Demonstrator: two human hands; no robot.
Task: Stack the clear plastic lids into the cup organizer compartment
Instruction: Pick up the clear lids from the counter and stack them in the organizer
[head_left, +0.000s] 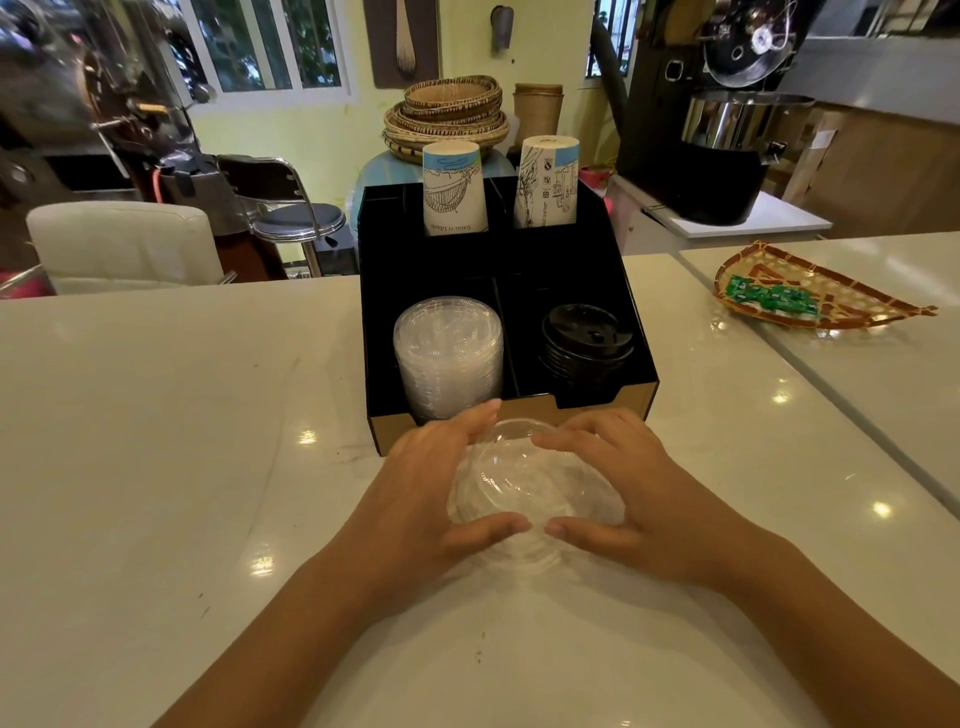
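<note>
A: What are the hands doing?

B: The left hand (441, 488) and the right hand (623, 483) are cupped around a small pile of clear lids (530, 493). Fingers and thumbs press its sides, so both hands hold it.

A: Where is the pile?

B: On the white counter (182, 441), right in front of the black organizer (519, 260).

A: Which step is this?

B: I think it is the pick-up. The lids are not in the box yet.

A: Where should they go?

B: The front left slot has a tall stack (449, 353) of clear lids. The black lids (587, 338) fill the slot beside it.

A: Which way do the lids point?

B: They lie flat, domes up. The pile runs up and down.

A: What comes next?

B: Probably lift it, keep it level, and set it straight on the stack.
</note>
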